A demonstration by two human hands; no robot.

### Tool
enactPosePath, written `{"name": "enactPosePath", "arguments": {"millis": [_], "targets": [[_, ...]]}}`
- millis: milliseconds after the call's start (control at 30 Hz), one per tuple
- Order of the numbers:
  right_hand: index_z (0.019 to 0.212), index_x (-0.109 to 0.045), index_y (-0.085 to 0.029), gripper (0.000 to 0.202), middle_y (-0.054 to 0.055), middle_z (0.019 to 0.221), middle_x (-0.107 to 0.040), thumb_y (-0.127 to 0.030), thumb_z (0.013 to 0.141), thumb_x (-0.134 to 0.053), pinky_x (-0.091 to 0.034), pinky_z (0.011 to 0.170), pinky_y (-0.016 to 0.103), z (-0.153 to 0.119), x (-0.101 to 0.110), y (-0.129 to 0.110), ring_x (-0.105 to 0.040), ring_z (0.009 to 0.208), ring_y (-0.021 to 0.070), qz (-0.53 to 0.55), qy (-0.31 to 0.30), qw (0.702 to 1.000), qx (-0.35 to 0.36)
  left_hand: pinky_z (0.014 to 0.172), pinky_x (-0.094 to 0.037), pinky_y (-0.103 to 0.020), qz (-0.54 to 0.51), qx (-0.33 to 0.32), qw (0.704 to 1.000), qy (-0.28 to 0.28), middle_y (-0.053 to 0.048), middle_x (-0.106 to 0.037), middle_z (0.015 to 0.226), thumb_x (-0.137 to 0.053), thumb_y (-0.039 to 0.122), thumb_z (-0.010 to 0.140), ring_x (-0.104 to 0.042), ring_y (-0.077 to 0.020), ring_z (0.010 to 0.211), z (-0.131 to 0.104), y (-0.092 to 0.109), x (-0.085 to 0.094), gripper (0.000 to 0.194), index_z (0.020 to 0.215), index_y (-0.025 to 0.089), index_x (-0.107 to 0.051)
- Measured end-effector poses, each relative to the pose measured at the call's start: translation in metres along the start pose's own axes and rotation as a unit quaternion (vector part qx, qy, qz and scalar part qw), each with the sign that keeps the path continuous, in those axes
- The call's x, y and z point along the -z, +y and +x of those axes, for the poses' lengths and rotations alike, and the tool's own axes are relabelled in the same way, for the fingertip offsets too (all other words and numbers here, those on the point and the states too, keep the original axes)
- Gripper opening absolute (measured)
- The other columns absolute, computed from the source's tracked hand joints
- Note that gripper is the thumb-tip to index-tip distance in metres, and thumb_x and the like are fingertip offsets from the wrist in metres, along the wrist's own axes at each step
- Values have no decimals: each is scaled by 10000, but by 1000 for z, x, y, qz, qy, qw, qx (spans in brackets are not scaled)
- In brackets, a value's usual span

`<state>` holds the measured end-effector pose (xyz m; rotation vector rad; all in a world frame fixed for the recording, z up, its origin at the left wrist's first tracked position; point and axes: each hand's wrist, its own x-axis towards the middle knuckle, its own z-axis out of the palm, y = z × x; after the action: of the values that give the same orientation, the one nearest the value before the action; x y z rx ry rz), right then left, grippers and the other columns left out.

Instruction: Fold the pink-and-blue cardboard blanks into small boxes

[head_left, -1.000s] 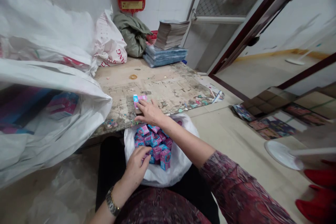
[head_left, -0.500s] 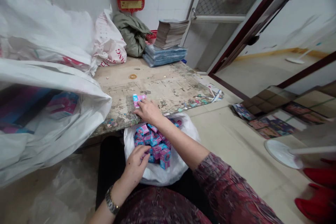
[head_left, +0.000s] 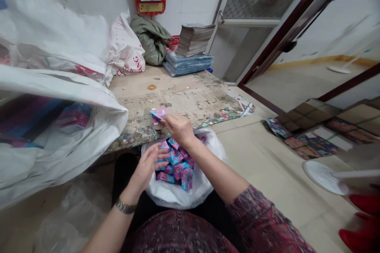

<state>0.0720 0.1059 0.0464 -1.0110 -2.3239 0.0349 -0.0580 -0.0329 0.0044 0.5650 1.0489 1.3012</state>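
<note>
My right hand (head_left: 179, 126) pinches a small pink-and-blue carton piece (head_left: 158, 114) at the front edge of the worn wooden table (head_left: 178, 97). The piece is tilted, partly lifted off the tabletop. My left hand (head_left: 150, 164) has its fingers spread and holds nothing. It hovers at the left side of a white plastic bag (head_left: 202, 197) on my lap. Inside the bag lie several small pink-and-blue boxes (head_left: 187, 178), some hidden under the right forearm.
Large white bags (head_left: 59, 91) fill the left side, one with a pink-and-blue box inside. Stacked sheets (head_left: 194, 39), a green cloth bundle (head_left: 150, 39) and a printed bag (head_left: 126, 47) stand at the table's back. A yellow ring (head_left: 151, 87) lies mid-table.
My right hand has lifted the carton piece from its flat position and tilted it. My left hand has moved up and left, its fingers spread, leaving a box in the bag.
</note>
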Motion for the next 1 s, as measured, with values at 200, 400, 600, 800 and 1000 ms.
{"name": "enactPosePath", "arguments": {"millis": [200, 400, 600, 800, 1000], "targets": [[983, -734, -215, 218, 69, 1051, -791, -258, 1015, -523, -524, 871, 340, -64, 9, -43, -720, 994, 195, 100, 60, 978, 172, 560, -471, -192, -148, -32, 988, 21, 11, -656, 725, -858, 456, 699, -587, -96, 632, 21, 17, -11, 391, 847, 155, -659], [1108, -704, -201, 219, 93, 1113, -765, -256, 1018, -513, -561, 845, 358, -92, 23, -51, -713, 1010, 208, 152, 71, 982, 85, 632, -487, -227, 16, -75, 995, 56, 9, -680, 747, -848, 392, 682, -610, -129, 685, 17, 12, -15, 338, 871, 161, -690], [1213, -642, -184, 258, 132, 1138, -698, -193, 976, -541, -551, 945, 424, -83, 32, -37, -655, 1081, 253, 210, 28, 977, -39, 714, -519, -307, 197, -107, 974, 16, -34, -710, 862, -717, 490, 786, -639, -215, 842, 1, 6, -13, 346, 960, 191, -713], [1119, -651, -183, 181, 114, 1087, -664, -204, 947, -597, -535, 896, 405, -85, 28, -42, -641, 1011, 249, 213, -46, 971, -100, 759, -462, -299, 346, -159, 924, 5, -28, -641, 821, -562, 495, 901, -568, -196, 838, -2, 2, -2, 332, 874, 184, -674], [936, -644, -181, 33, 65, 950, -676, -162, 910, -639, -489, 840, 335, -83, 26, -38, -623, 914, 203, 258, -64, 954, -139, 690, -421, -287, 353, -163, 921, -3, -12, -588, 750, -538, 467, 931, -516, -181, 737, -5, 0, -1, 316, 841, 194, -669]]}}
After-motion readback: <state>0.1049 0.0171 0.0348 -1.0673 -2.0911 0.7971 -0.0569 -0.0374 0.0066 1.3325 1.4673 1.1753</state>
